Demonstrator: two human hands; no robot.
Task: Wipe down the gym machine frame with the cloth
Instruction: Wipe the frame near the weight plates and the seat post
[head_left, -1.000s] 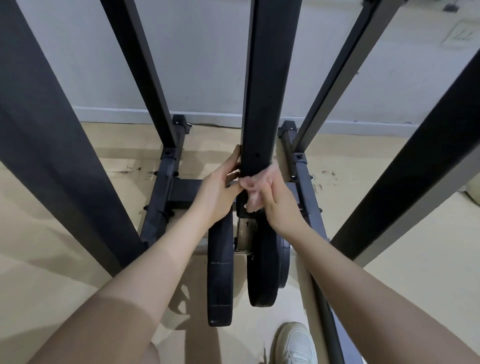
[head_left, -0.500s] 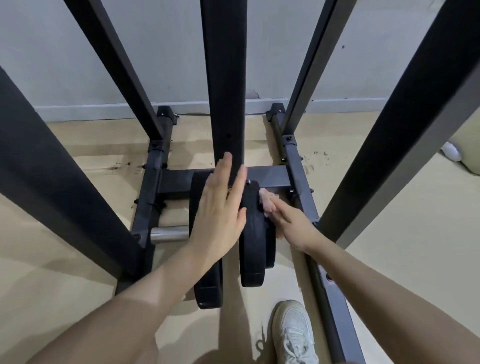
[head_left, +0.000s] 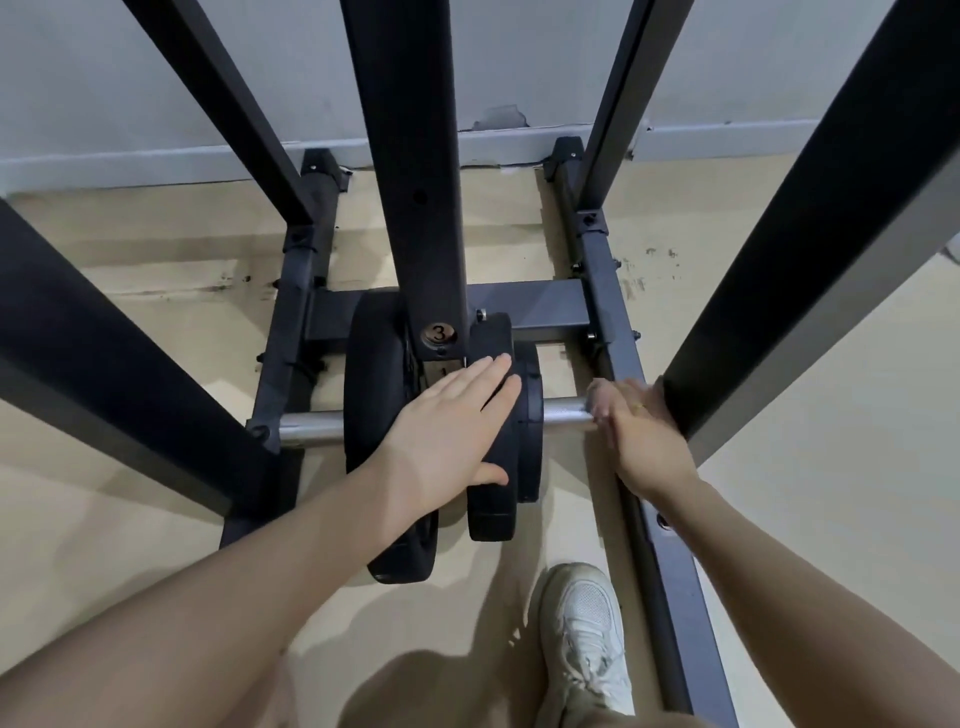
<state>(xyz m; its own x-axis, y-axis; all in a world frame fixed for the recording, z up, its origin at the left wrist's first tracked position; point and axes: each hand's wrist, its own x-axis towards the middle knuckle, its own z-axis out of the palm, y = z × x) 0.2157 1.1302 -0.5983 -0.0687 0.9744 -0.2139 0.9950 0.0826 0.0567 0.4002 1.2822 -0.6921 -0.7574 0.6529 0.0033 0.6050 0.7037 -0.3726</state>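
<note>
Cloth (head_left: 597, 397), pale pink and mostly hidden, sits bunched under the right hand (head_left: 641, 441), whose fingers curl round it and press it onto the silver bar (head_left: 566, 410) at the right end, just beside the dark base rail (head_left: 602, 291). Only a small fold shows past the fingertips. The left hand (head_left: 449, 426) lies flat with straight fingers on the black weight plates (head_left: 493, 467), holding nothing, seemingly steadying them.

The step in hand looks like wiping the exposed stretch of bar between the plates and the right rail. To do it well, the cloth should wrap as far round the bar as the fingers allow and slide along its length, not just dab the top; a twist of the wrist would reach the underside. Keeping the flat hand on the plates should stop them rolling or shifting on the bar. The joint where bar meets rail probably traps dust and deserves a slow pass.

The bar's long axis runs left to right across the scene, through the plates, with another bare stretch showing on the left. The frame's base rails run near to far toward the wall, and the central upright (head_left: 415, 182) rises from between the plates.
</note>
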